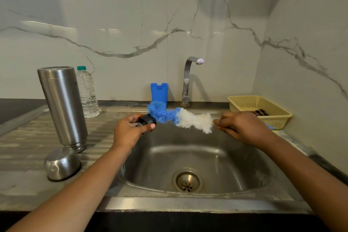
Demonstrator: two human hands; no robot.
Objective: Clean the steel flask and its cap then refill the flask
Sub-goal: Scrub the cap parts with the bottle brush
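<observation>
Veined marble wall [131,24], steel sink [188,160]

**Steel sink surface and what stands on it**

The ribbed steel surface [22,137] lies to the left of the sink basin [197,158]. On it the steel flask [63,103] stands mouth-down, with its domed cap [61,164] rim-down just in front. A clear water bottle [87,96] stands just behind the flask. A blue holder [159,91] and the tap [187,81] stand along the back edge, and a yellow basket [243,103] sits at the right.
</observation>
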